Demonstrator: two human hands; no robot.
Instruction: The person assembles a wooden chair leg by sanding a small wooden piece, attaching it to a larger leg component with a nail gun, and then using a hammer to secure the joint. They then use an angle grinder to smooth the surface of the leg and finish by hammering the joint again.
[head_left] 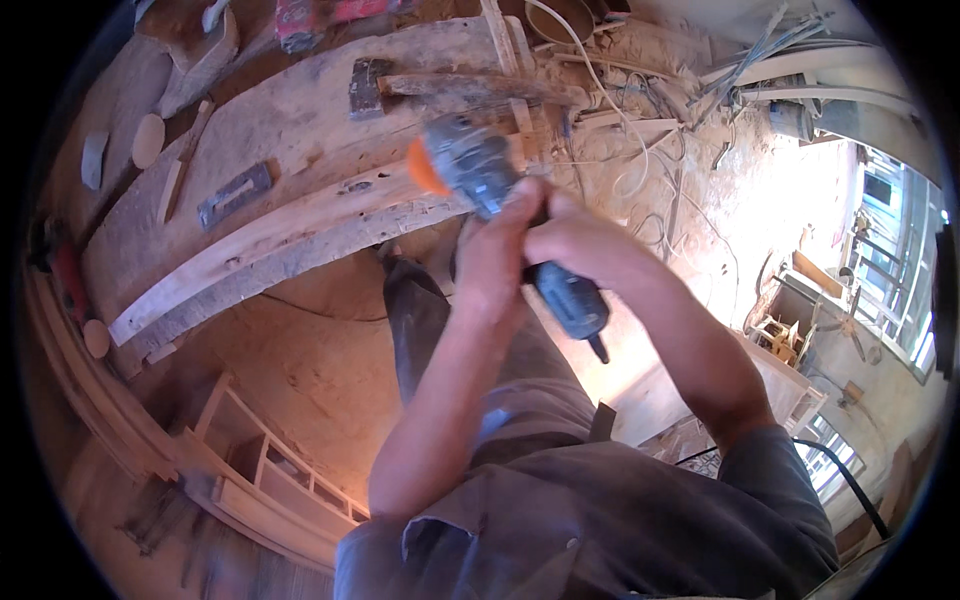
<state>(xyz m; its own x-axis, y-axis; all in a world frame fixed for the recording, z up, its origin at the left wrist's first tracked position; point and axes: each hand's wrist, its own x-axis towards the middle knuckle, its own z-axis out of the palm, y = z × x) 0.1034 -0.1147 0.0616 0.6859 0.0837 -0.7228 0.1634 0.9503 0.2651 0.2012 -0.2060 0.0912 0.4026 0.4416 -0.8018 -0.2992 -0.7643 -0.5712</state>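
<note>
Both of my hands are closed round a blue-grey angle grinder (572,298) with an orange disc (424,168). My left hand (490,245) wraps the body just behind the grinder's head. Close beside it, my right hand (568,232) grips the body too, and some fingers of each hand are hidden. The disc is at the right part of a long pale wooden board (260,232), which lies along the bench's near edge. Motion blurs the disc, and I cannot tell whether it touches the wood.
On the dusty workbench (300,135) lie a hammer (368,88) with a wooden handle, a flat metal plate (236,194) with a slot, and a narrow wood strip (184,165). Cables and scraps cover the floor at right. A wooden frame (265,450) stands at lower left.
</note>
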